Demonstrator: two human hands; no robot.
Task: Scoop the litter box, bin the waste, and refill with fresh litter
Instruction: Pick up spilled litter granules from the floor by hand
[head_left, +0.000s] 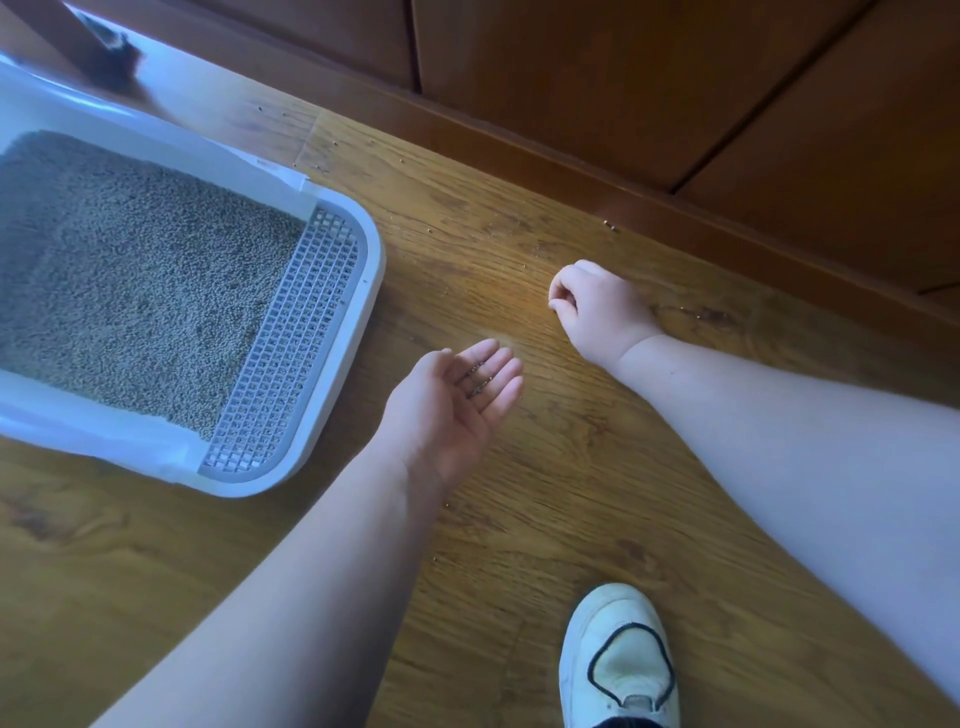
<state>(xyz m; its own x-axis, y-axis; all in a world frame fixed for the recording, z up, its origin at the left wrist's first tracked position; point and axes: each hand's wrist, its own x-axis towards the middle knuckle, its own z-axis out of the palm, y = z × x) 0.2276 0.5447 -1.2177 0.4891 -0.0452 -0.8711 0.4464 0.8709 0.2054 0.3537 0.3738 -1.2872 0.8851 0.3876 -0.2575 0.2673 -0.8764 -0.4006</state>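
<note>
Cupping a few stray pellets (475, 379), the left hand (452, 410) lies palm up with fingers straight, serving as a tray near the box (371, 291). The right hand (592, 312) is low over the floor (571, 493), fingertips pinched together, probably gathering spilled grains; whether one is caught I cannot tell. Litter (140, 270) fills the box at left.

Glossy white plastic litter box (363, 291); grainy litter (135, 270); smooth wood floor (519, 519).

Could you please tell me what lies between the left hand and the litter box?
Only bare wooden floor separates left hand and litter box, per the head view.
</note>
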